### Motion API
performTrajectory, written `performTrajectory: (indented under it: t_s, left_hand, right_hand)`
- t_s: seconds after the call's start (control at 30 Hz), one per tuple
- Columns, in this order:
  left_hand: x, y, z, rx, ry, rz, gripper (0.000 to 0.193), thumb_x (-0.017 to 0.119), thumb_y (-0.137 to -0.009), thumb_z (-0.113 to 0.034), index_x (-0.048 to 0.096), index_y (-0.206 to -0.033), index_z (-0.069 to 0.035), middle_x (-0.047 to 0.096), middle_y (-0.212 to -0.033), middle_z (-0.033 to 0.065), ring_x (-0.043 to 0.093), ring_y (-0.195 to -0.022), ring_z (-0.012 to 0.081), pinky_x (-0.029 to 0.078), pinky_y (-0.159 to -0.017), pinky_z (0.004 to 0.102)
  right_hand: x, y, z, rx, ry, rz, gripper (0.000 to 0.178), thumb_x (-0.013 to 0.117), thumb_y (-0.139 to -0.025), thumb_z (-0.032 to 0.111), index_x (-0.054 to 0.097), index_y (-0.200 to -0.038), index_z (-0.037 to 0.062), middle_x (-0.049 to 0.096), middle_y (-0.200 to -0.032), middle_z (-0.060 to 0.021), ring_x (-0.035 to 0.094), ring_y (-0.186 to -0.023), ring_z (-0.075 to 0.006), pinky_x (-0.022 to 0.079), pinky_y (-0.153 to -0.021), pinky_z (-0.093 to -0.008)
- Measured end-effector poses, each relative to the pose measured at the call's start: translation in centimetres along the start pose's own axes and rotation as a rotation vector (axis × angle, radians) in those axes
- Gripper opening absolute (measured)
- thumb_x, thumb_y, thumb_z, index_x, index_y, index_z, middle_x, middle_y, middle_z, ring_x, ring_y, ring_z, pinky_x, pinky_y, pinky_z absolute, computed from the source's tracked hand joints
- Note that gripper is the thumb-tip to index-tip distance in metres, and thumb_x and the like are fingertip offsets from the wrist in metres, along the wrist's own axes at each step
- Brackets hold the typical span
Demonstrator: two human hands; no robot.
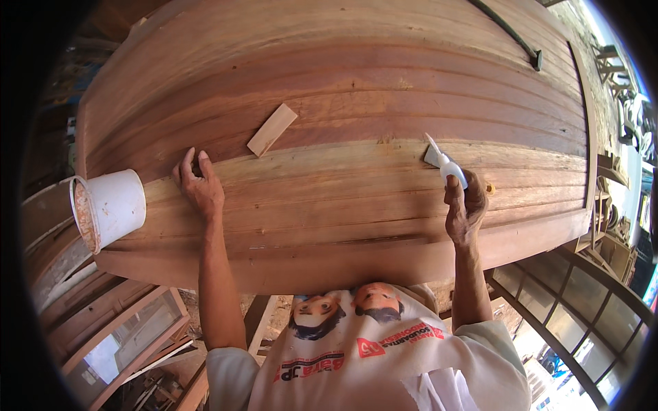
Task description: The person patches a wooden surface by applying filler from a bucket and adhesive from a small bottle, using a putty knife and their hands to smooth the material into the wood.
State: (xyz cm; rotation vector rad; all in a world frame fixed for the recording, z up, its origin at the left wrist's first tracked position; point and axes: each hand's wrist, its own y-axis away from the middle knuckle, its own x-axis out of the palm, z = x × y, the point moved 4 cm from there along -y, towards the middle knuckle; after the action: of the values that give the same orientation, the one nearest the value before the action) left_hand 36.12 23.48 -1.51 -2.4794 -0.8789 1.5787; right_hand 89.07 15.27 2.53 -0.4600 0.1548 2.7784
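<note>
My right hand (466,204) is closed around a small white squeeze bottle (451,171) with a long pointed nozzle, tilted up and to the left. Just behind the nozzle, a flat grey piece (432,157) shows against the wood; its kind is unclear. My left hand (199,185) rests over the large wooden panel (329,198), fingers bent and apart, with nothing visible in them. Between the two hands, nearer the left, a small rectangular wood block (272,129) lies slantwise on the panel. Long seams run across the panel's boards.
At the panel's left edge a white bucket (120,209) with a residue-crusted rim lies tipped toward the left. A dark metal bar (507,31) lies across the far right. Glass-paned wooden frames stand below at the left (123,342) and right (569,308).
</note>
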Motion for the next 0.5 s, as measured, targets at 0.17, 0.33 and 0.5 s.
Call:
performTrajectory:
  t_s: [0.17, 0.33, 0.5]
  left_hand:
    - [-1.1, 0.2, -0.5, 0.01, -0.028, 0.012, 0.035, 0.071, -0.11, -0.028, 0.074, -0.134, -0.003, 0.064, -0.129, 0.0163, 0.069, -0.11, 0.0289, 0.058, -0.097, 0.0433]
    - [-0.6, 0.0, -0.3, 0.012, -0.018, 0.041, 0.035, 0.072, -0.109, -0.025, 0.073, -0.135, -0.003, 0.064, -0.129, 0.0162, 0.067, -0.113, 0.0291, 0.057, -0.098, 0.0438]
    - [-0.7, 0.0, -0.2, 0.031, -0.009, 0.035, 0.034, 0.072, -0.109, -0.023, 0.073, -0.135, -0.002, 0.064, -0.131, 0.017, 0.067, -0.115, 0.0298, 0.057, -0.099, 0.0441]
  right_hand:
    - [0.8, 0.4, -0.3, 0.01, -0.032, 0.052, 0.019, 0.071, -0.11, 0.014, 0.072, -0.12, -0.0016, 0.065, -0.095, 0.0012, 0.055, -0.085, -0.0067, 0.046, -0.077, -0.0242]
    - [1.9, 0.8, -0.4, -0.027, -0.015, 0.074, 0.018, 0.073, -0.108, 0.01, 0.072, -0.121, -0.0024, 0.067, -0.098, -0.0017, 0.057, -0.088, -0.0089, 0.048, -0.079, -0.0253]
    - [2.5, 0.9, -0.7, 0.008, -0.01, 0.121, 0.017, 0.073, -0.106, 0.007, 0.073, -0.12, -0.0028, 0.07, -0.096, -0.0038, 0.06, -0.088, -0.0097, 0.05, -0.08, -0.0259]
